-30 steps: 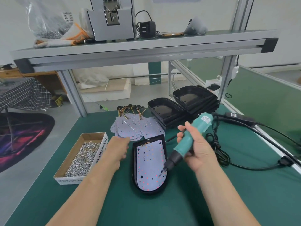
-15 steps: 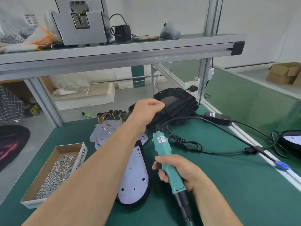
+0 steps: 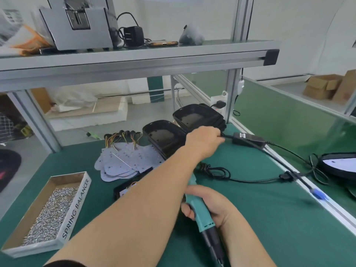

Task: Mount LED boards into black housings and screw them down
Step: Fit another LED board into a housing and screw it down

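Reaching left hand (image 3: 204,140) at two housing stacks (image 3: 163,134) — grip unclear, right hand (image 3: 218,207) clenching one screwdriver (image 3: 200,218).

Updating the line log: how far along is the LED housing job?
Looks done: one boarded housing set aside at far right; a second housing, board in, lies under the left forearm, screws unseen. In hand: right hand grips the electric screwdriver; left hand is at the empty housing stacks, grip hidden. Left: a pile of loose LED boards and both stacks; screw box well filled.
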